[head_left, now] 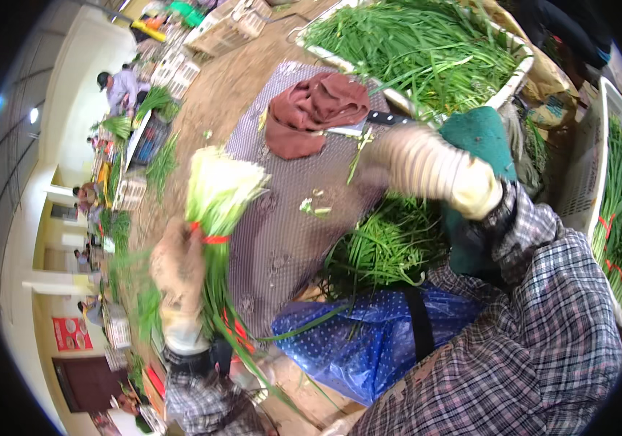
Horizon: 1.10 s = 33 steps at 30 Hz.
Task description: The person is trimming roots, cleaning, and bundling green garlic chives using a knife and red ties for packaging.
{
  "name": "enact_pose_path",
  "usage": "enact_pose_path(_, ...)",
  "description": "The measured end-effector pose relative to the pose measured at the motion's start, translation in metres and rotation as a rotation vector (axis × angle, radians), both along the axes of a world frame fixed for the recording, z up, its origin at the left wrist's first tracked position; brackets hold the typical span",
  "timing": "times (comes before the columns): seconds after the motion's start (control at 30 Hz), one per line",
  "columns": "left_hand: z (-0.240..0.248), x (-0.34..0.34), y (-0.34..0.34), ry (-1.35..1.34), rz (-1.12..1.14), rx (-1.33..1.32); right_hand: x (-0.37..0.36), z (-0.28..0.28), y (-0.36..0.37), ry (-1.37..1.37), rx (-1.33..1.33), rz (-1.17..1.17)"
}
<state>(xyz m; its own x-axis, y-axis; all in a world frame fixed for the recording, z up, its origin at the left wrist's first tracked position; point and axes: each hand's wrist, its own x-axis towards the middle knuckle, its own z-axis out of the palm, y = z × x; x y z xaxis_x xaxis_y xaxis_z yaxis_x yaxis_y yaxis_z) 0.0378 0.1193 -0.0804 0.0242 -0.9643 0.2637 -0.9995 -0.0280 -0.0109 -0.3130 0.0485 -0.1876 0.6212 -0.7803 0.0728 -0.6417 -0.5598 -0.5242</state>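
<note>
My left hand, in a dirty glove, is closed round a bunch of garlic chives. The pale cut ends point up and away, a red tie circles the stems, and the green leaves hang down. My right hand, in a striped glove, is blurred over the right of the purple patterned mat, and its fingers are smeared. Just beyond it lies a knife with a black handle, its blade partly under a crumpled maroon cloth. Cut scraps lie on the mat.
A white crate of loose chives stands at the far right; another crate holds red-tied bunches. Loose greens lie beside the mat, by blue dotted plastic across my lap. Other people sit among crates at far left.
</note>
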Motion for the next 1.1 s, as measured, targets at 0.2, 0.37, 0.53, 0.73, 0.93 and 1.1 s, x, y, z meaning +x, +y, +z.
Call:
enact_pose_path(0.2,-0.133,-0.025,-0.050,0.412,0.087,-0.063,-0.016,-0.076,-0.093,0.374,-0.169,-0.409)
enact_pose_path(0.37,-0.134,0.008,-0.052,0.833,-0.009,0.163,-0.023,-0.042,-0.090,0.451,0.222,-0.322)
enact_pose_path(0.53,-0.080,-0.012,-0.021,-0.068,-0.320,0.170,-0.065,0.027,-0.013,0.098,0.813,-0.433)
enact_pose_path(0.73,-0.095,-0.056,-0.048,-0.169,-0.540,0.217,-0.076,0.036,0.080,-0.504,0.786,-0.450)
enact_pose_path(0.93,-0.099,-0.050,-0.065,-0.014,-0.250,0.461,-0.015,0.005,0.104,-0.566,0.234,-0.352)
enact_pose_path(1.1,-0.134,-0.052,-0.047,0.022,-0.080,0.262,0.044,-0.029,0.077,-0.316,-0.064,-0.245)
